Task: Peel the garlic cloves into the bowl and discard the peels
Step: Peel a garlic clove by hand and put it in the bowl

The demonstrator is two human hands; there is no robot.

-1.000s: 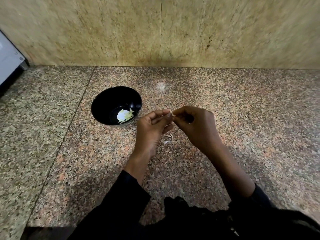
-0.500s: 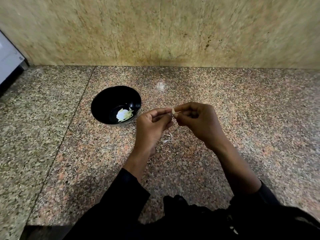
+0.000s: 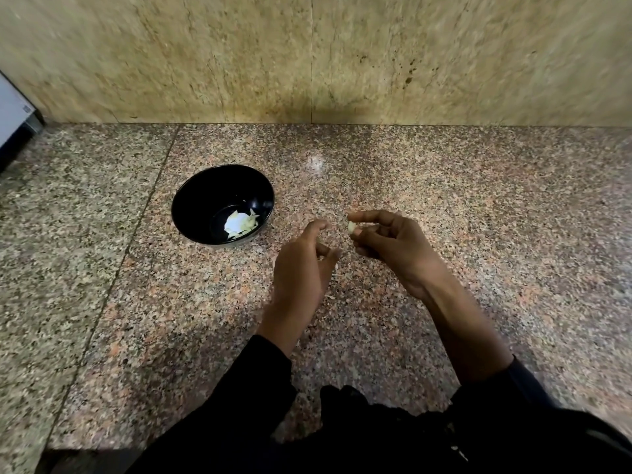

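A black bowl [image 3: 191,203] stands on the granite counter, left of my hands, with pale garlic pieces [image 3: 240,223] at its bottom. My right hand [image 3: 393,248] pinches a small pale garlic clove [image 3: 351,227] between thumb and fingertips, a little above the counter. My left hand [image 3: 301,268] hovers just left of it, apart from the clove, fingers loosely curled and blurred; nothing shows in them. A few thin peel scraps [image 3: 336,268] lie on the counter under the left hand, mostly hidden by it.
The speckled granite counter [image 3: 478,217] runs back to a beige stone wall [image 3: 307,56]. A grey-white appliance corner [image 3: 15,114] sits at the far left edge. My dark sleeves fill the bottom of the view.
My hands, together on the clove before, have drawn apart. The left hand let go and moved down-left; the right hand keeps the clove.
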